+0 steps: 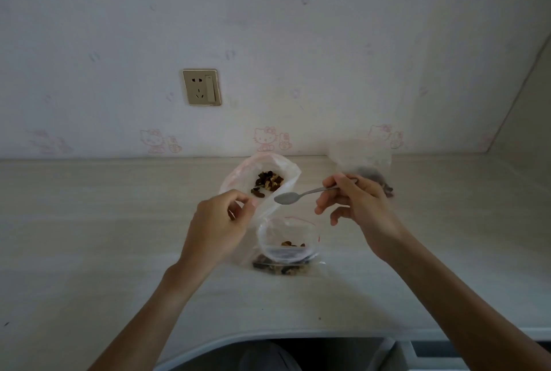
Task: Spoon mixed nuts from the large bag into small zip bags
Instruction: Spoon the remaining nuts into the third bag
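Holding the large clear plastic bag (262, 179) of mixed brown nuts (268, 181) open by its rim, pinched by the left hand (214, 221), helps; the empty metal spoon (301, 194), pinched by the right hand (357, 206), is best dipped deep, then tipped over the small clear zip bag (287, 239) just below.

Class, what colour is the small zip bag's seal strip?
Red, on the zip bag; head view.

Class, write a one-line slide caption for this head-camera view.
Left hand holds the large bag open while the right hand poises an empty spoon above a small zip bag.
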Demonstrator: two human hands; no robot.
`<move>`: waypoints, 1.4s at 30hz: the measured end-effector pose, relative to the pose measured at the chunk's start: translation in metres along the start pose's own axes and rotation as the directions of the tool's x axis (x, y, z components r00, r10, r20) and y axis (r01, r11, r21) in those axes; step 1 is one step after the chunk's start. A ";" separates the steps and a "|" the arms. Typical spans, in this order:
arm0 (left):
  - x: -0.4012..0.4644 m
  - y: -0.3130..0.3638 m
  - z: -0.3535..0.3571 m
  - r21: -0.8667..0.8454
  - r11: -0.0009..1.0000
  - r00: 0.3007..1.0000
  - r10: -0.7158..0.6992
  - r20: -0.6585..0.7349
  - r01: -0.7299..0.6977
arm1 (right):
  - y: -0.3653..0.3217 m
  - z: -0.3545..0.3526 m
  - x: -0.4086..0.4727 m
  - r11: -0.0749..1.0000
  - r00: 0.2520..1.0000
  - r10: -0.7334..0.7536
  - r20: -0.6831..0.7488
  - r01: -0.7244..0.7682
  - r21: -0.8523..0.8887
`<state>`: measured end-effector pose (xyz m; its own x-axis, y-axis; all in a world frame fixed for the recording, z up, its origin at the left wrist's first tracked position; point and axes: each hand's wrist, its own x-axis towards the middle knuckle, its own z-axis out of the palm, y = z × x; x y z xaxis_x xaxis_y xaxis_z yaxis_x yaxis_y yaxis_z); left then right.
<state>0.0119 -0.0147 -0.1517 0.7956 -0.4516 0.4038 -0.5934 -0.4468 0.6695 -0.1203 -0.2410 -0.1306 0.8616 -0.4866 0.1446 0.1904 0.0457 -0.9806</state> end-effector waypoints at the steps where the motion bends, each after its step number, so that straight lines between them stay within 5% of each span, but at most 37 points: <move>1: 0.005 -0.001 0.000 -0.006 1.000 0.999 0.018 -0.039 -0.018 | 0.000 0.004 0.007 1.000 1.000 0.006 0.003 -0.006 0.002; 7: 0.039 -0.007 0.007 0.259 0.966 0.939 0.093 -0.331 -0.004 | 0.016 0.023 0.049 0.994 0.995 0.097 -0.003 -0.097 0.047; 11: 0.054 -0.017 0.016 0.396 0.912 0.984 -0.039 -0.175 0.107 | 0.030 0.032 0.069 0.979 0.979 0.201 0.034 -0.202 0.041; 15: 0.054 -0.029 0.026 0.340 0.914 0.975 -0.221 -0.033 0.219 | 0.043 0.041 0.078 0.947 0.947 0.320 0.005 -0.320 -0.015; 27: 0.059 -0.025 0.025 -0.070 0.970 0.972 -0.232 0.026 0.234 | 0.062 0.047 0.084 0.886 0.903 0.430 0.022 -0.426 0.183; 42: 0.062 -0.023 0.019 -0.166 0.937 0.951 -0.301 0.068 0.309 | 0.060 0.056 0.082 0.902 0.919 0.380 -0.105 -0.343 0.263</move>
<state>0.0725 -0.0467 -0.1544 0.9272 -0.3477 0.1396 -0.2900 -0.4299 0.8550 -0.0120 -0.2290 -0.1706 0.8149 -0.5210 -0.2540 -0.0002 0.4380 -0.8990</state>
